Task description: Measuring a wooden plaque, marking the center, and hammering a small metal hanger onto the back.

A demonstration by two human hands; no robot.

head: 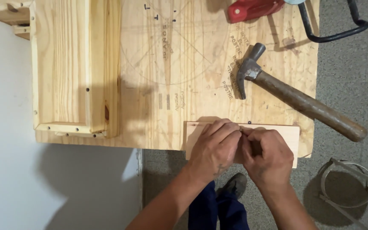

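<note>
Both hands meet over a small pale wood board [277,135] at the near edge of the desk [184,98]. My left hand [214,149] lies flat-ish on the board, fingers curled toward the right. My right hand [267,157] is pinched against the left fingertips. Both grips closed on something tiny at that pinch point, possibly a small nail; too small and covered for me to tell. The board sits directly under the grip and runs out to both sides, its near edge overhanging the desk edge slightly.

Handling, my read: the board is thin, stiff and light, so it slides easily on the plywood and needs one palm pressing down. Best hold is flat on top near the middle, or by the long edges. The pinched item would be small and easy to drop, so fingertip hold only.

Below the grip: dark trousers and a shoe [235,185] on grey floor.

Beyond the grip, up and right: a claw hammer [294,99], wooden handle pointing down-right, well apart from the hands. Up and left: a pine box frame [71,68] with screw holes. Farthest up: a red tool handle [252,9] and a black loop [337,30]. Off to the right on the floor, a metal ring stand [348,183].
</note>
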